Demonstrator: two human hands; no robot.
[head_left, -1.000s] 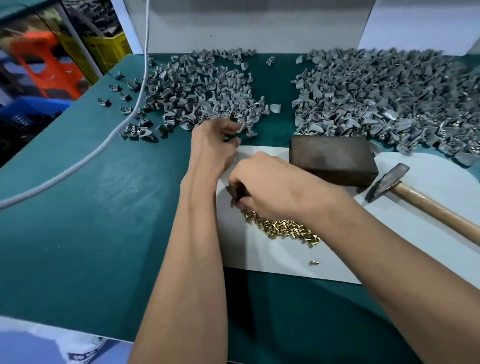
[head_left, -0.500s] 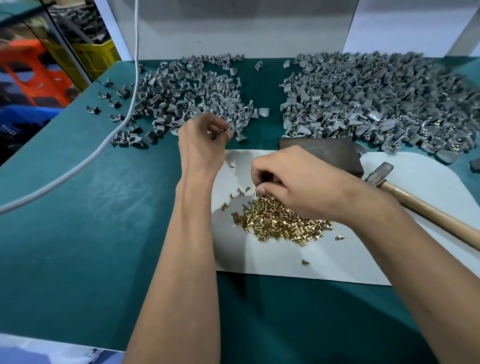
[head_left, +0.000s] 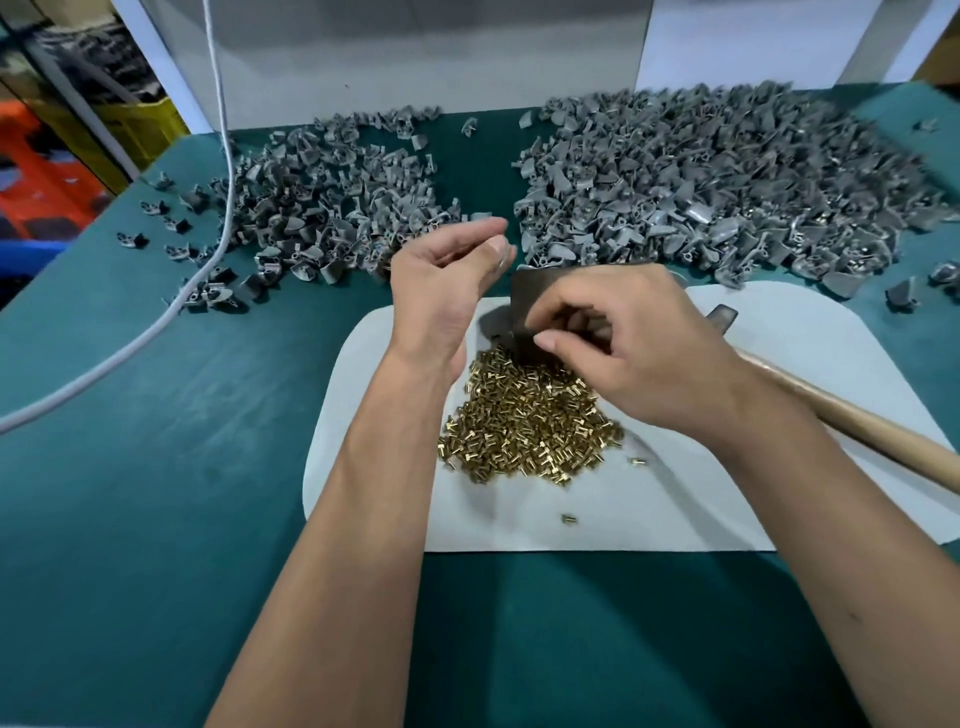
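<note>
Right hand (head_left: 623, 343) hovers curled over the brass rivets (head_left: 524, 421) heaped mid-frame, pinching for one, though I cannot tell if it has it; left hand (head_left: 447, 280) hangs half-open below the grey parts (head_left: 332, 208), ready to take one.

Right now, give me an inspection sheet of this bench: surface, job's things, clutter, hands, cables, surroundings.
Surface: teal table, white mat on it.
Job's things: brass rivets heaped on the mat; grey parts in a left pile and a larger right pile; dark block and hammer on the mat.
Clutter: stray grey parts left of the piles; loose rivet off the heap.
Hands: left hand hovers by the left pile, fingers blurred, hold unclear; right hand has fingers curled over the rivets, contents hidden.
Cables: white cable over the left pile's edge.
Surroundings: yellow crate past the left corner.
</note>
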